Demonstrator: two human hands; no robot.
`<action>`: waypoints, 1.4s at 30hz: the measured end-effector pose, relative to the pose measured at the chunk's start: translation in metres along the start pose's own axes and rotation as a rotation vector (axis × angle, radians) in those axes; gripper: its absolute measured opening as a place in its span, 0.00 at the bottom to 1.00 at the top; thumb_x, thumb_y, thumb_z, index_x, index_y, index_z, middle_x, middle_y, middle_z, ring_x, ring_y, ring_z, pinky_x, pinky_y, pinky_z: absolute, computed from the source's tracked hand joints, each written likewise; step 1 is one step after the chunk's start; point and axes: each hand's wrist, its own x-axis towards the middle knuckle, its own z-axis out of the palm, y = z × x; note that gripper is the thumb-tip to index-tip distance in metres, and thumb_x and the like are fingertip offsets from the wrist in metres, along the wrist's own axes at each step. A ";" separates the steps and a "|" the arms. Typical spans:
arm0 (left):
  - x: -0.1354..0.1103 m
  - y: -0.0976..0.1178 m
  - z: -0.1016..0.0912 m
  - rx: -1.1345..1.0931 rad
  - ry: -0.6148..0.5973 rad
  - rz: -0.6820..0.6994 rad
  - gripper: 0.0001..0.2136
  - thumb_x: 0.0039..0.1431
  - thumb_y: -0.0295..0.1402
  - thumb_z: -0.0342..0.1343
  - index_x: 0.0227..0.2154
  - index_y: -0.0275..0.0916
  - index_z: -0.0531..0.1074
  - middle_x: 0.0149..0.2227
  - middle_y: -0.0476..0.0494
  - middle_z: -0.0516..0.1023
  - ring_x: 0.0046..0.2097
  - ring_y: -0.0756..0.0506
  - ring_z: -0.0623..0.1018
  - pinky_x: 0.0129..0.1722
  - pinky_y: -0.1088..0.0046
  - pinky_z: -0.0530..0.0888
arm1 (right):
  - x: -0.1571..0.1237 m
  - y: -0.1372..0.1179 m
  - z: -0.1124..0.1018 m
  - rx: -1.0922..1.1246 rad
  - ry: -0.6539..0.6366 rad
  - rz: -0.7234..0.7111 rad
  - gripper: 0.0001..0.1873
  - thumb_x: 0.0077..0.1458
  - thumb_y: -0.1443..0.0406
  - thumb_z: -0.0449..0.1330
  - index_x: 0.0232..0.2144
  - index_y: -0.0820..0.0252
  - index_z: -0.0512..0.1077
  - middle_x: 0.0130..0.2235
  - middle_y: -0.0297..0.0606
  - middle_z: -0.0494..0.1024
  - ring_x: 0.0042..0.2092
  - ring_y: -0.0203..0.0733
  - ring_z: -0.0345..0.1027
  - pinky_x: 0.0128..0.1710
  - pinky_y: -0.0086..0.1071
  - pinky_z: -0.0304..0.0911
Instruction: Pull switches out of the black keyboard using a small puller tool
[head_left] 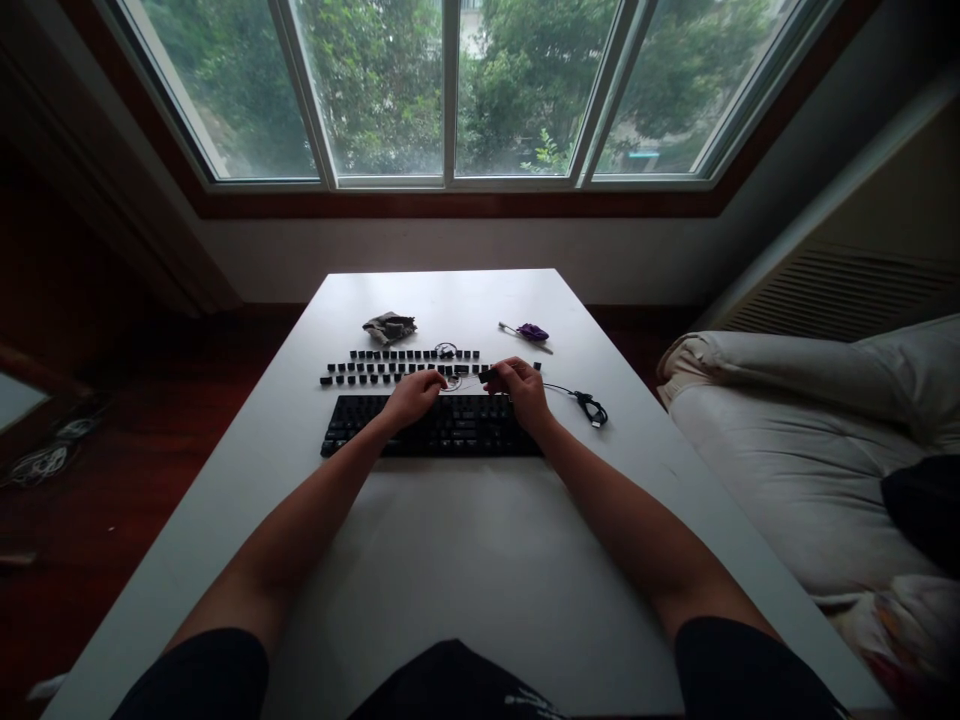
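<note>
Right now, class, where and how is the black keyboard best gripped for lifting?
Best, I think, by both short ends of the keyboard, coming in from left and right: it is long and lies flat, running left to right across the white table.

Both bare forearms [300, 530] reach forward, drawing closer together towards the keyboard [457, 437]. The left hand [415, 397] is over the keyboard's far middle, fingers [430, 380] curled inward; the right hand [523, 387], by its far right end, has its fingers pinched together.
</note>
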 end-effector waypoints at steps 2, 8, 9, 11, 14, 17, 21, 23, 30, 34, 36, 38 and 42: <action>-0.001 0.002 -0.003 0.158 0.027 0.097 0.11 0.60 0.30 0.52 0.38 0.40 0.79 0.40 0.44 0.80 0.40 0.45 0.77 0.44 0.68 0.72 | 0.004 0.001 -0.004 0.016 0.047 -0.003 0.18 0.55 0.49 0.66 0.33 0.58 0.73 0.29 0.34 0.80 0.27 0.39 0.76 0.29 0.33 0.73; -0.004 0.005 -0.006 0.349 -0.149 0.168 0.11 0.58 0.33 0.58 0.43 0.42 0.79 0.44 0.43 0.78 0.44 0.42 0.76 0.46 0.66 0.72 | 0.006 0.002 -0.007 -0.012 0.085 0.036 0.18 0.54 0.49 0.65 0.33 0.57 0.71 0.28 0.35 0.80 0.27 0.40 0.76 0.29 0.33 0.73; -0.004 0.005 -0.005 0.390 -0.158 0.181 0.11 0.57 0.33 0.59 0.42 0.43 0.79 0.44 0.42 0.78 0.46 0.41 0.76 0.48 0.65 0.72 | 0.005 0.002 -0.007 -0.014 0.082 0.036 0.19 0.54 0.49 0.65 0.33 0.57 0.71 0.29 0.35 0.80 0.27 0.40 0.76 0.29 0.33 0.73; -0.004 0.006 -0.003 0.454 -0.151 0.199 0.10 0.56 0.32 0.60 0.41 0.43 0.79 0.43 0.41 0.78 0.48 0.39 0.75 0.49 0.62 0.71 | 0.005 0.003 -0.006 -0.014 0.075 0.034 0.19 0.54 0.49 0.64 0.33 0.57 0.71 0.29 0.36 0.80 0.27 0.40 0.76 0.29 0.33 0.73; -0.006 0.010 0.000 0.463 -0.122 0.207 0.08 0.56 0.31 0.59 0.39 0.42 0.78 0.42 0.41 0.78 0.46 0.39 0.75 0.48 0.62 0.71 | 0.005 0.004 -0.007 -0.011 0.073 0.035 0.19 0.54 0.48 0.65 0.33 0.58 0.71 0.30 0.36 0.81 0.27 0.40 0.76 0.29 0.33 0.73; -0.007 0.016 0.000 0.406 -0.070 0.181 0.09 0.56 0.30 0.58 0.41 0.42 0.76 0.41 0.43 0.78 0.43 0.41 0.76 0.44 0.66 0.71 | 0.006 0.005 -0.007 -0.003 0.072 0.040 0.19 0.54 0.49 0.65 0.33 0.58 0.71 0.31 0.36 0.81 0.27 0.39 0.76 0.28 0.33 0.73; -0.010 0.023 0.000 0.376 -0.006 0.153 0.11 0.55 0.28 0.58 0.42 0.41 0.74 0.39 0.45 0.78 0.37 0.44 0.76 0.38 0.69 0.69 | 0.005 0.007 -0.007 0.014 0.063 0.034 0.19 0.54 0.49 0.66 0.33 0.59 0.72 0.30 0.36 0.80 0.26 0.39 0.76 0.27 0.32 0.72; -0.011 0.025 0.000 0.377 0.023 0.171 0.11 0.54 0.28 0.58 0.41 0.41 0.74 0.40 0.44 0.77 0.38 0.44 0.76 0.38 0.69 0.69 | 0.004 0.007 -0.006 0.001 0.053 0.037 0.20 0.53 0.49 0.66 0.33 0.59 0.73 0.31 0.35 0.80 0.26 0.38 0.76 0.27 0.31 0.72; -0.010 0.024 0.002 0.334 0.048 0.203 0.13 0.56 0.27 0.57 0.44 0.41 0.77 0.42 0.44 0.76 0.40 0.45 0.76 0.41 0.70 0.71 | 0.001 0.008 -0.003 -0.042 0.005 0.039 0.20 0.53 0.47 0.66 0.33 0.58 0.74 0.30 0.34 0.79 0.26 0.38 0.76 0.27 0.32 0.74; -0.010 0.024 0.002 0.293 0.049 0.195 0.13 0.58 0.27 0.57 0.45 0.42 0.78 0.43 0.44 0.76 0.40 0.45 0.77 0.42 0.70 0.72 | 0.001 0.009 -0.004 -0.059 0.004 0.043 0.21 0.53 0.46 0.66 0.33 0.58 0.73 0.31 0.34 0.80 0.27 0.39 0.76 0.27 0.32 0.74; -0.010 0.023 0.002 0.267 0.043 0.187 0.13 0.59 0.28 0.57 0.46 0.43 0.79 0.43 0.44 0.77 0.40 0.45 0.77 0.42 0.70 0.72 | 0.001 0.009 -0.004 -0.060 0.006 0.043 0.22 0.52 0.46 0.66 0.33 0.58 0.73 0.32 0.35 0.80 0.27 0.39 0.76 0.27 0.32 0.74; -0.009 0.022 0.003 0.235 0.033 0.174 0.14 0.60 0.29 0.56 0.47 0.43 0.79 0.43 0.44 0.78 0.40 0.46 0.77 0.42 0.71 0.72 | 0.001 0.009 -0.004 -0.058 0.005 0.045 0.22 0.52 0.46 0.66 0.33 0.58 0.73 0.32 0.35 0.80 0.27 0.39 0.76 0.27 0.31 0.74; -0.007 0.018 0.005 0.161 0.032 0.144 0.15 0.62 0.28 0.53 0.49 0.44 0.79 0.43 0.44 0.79 0.39 0.47 0.77 0.41 0.71 0.72 | 0.001 0.009 -0.003 -0.043 -0.001 0.046 0.21 0.52 0.47 0.66 0.33 0.58 0.73 0.31 0.34 0.80 0.27 0.39 0.76 0.27 0.31 0.73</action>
